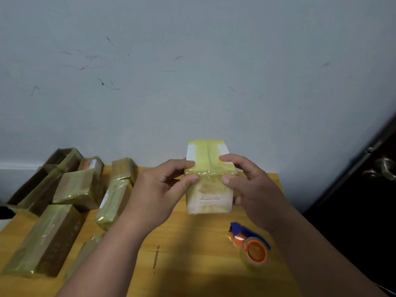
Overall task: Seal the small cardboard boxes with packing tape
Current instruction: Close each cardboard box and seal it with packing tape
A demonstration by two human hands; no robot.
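The left hand (162, 185) and right hand (250, 185) both grasp a pale taped box (209, 179) above the table (192, 254). A tape dispenser (250, 245) lies at the box's five o'clock; taped brown boxes (70, 196) sit at nine o'clock.

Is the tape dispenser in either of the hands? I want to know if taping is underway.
No, the tape dispenser lies on the table while both hands grip the box.

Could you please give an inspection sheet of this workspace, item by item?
Surface: wooden table, bare in the middle.
Job's things: taped white box held up; tape dispenser lying at right.
Clutter: taped brown boxes piled at left.
Hands: left hand and right hand both grip the white box.
Cables: nothing seen.
Surroundings: scuffed wall; dark door with metal handle at right.
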